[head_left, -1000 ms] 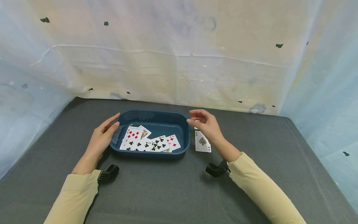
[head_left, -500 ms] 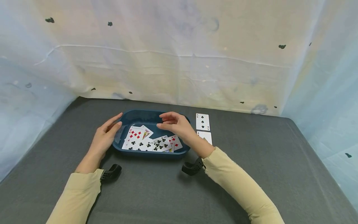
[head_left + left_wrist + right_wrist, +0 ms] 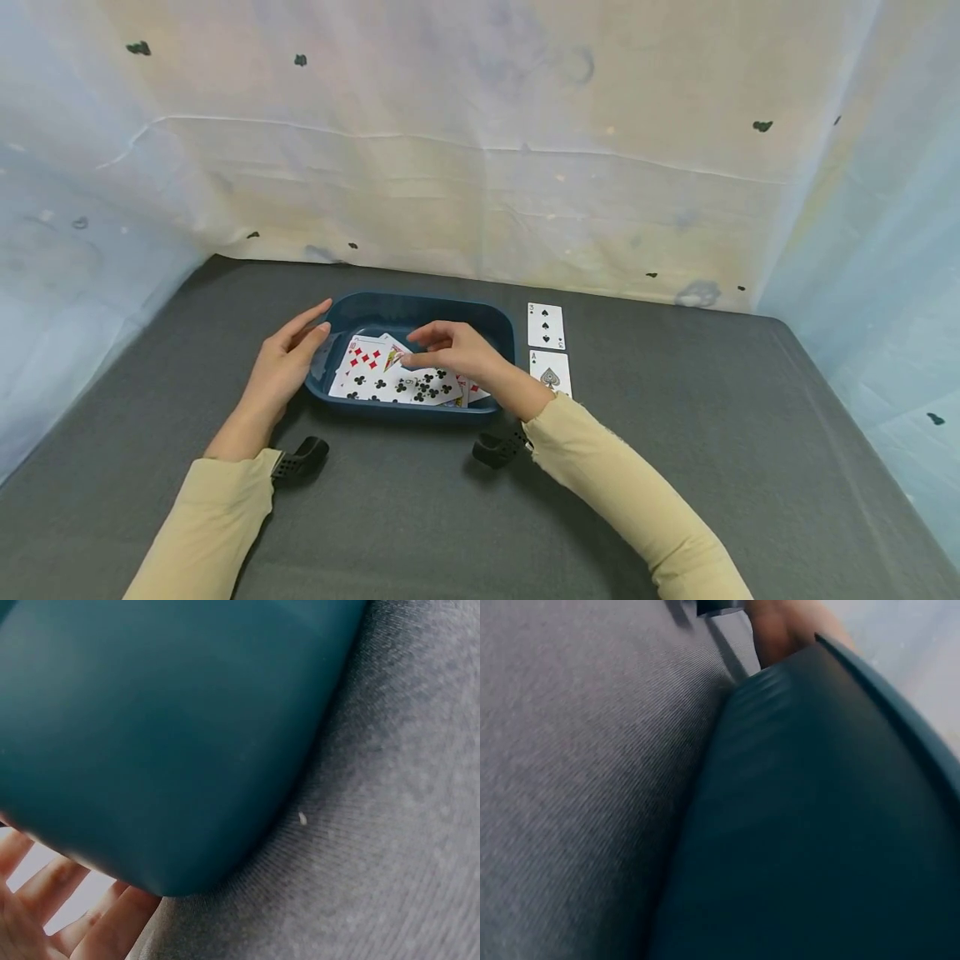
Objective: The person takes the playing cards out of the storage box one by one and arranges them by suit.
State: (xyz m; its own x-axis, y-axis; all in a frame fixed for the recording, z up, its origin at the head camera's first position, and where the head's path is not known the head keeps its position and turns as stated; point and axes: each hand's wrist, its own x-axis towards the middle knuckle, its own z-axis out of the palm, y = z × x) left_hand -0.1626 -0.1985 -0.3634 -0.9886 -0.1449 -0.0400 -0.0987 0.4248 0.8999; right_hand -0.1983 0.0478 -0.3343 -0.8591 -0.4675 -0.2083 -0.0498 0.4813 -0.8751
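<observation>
Where the two wrist views are concerned, little can be made out: each is filled by the dark outer wall of the blue tray (image 3: 172, 735) and the grey table cover (image 3: 390, 847), the right one blurred, with a few straight fingertips (image 3: 45, 915) at the lower left edge of the left view. Nearest the person, both cream sleeves (image 3: 202, 525) are cut off by the frame, each with a black wrist mount (image 3: 300, 461) at the cuff. Beyond them the left hand (image 3: 281, 367) rests against the tray's left end, fingers straight and pressed together. The right hand (image 3: 453, 350) reaches over the tray's near rim (image 3: 405, 408), thumb and forefinger drawn together at the playing cards (image 3: 382, 379); whether they actually pinch a card cannot be told. These cards lie face up and overlapping on the tray floor, clubs and diamonds showing, and the wrist hides those at the right end. Just right of the tray, on the cover, lie the ace of spades (image 3: 551, 372) and, farther back, the three of spades (image 3: 545, 325). Pale spotted sheeting (image 3: 480, 142) closes the back and sides.
</observation>
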